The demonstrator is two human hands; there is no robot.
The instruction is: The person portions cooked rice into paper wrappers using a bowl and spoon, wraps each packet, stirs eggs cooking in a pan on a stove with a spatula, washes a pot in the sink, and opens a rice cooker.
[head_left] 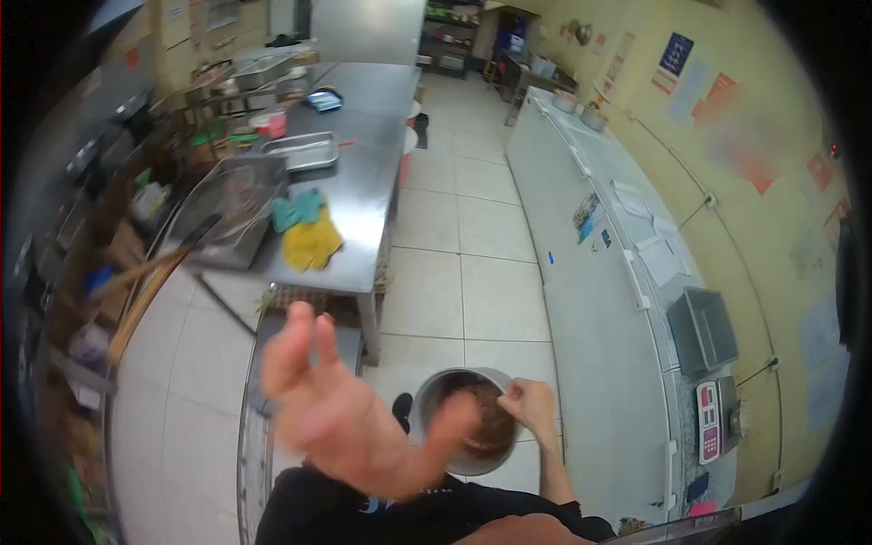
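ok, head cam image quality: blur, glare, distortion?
Head view: raised left hand motion-smeared, right hand crisper; white glare on the steel table; wide-angle bowing along the chest freezer; black vignette at the corners; soft smudged patch on the wall papers, cause can't be told; poster text too small to read.

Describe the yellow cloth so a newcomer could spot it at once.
Find the long steel table left of the tiled aisle. At its near end, beside a big metal basin, two crumpled cloths lie together. The yellow cloth is nearer the camera; its neighbour is the teal cloth.
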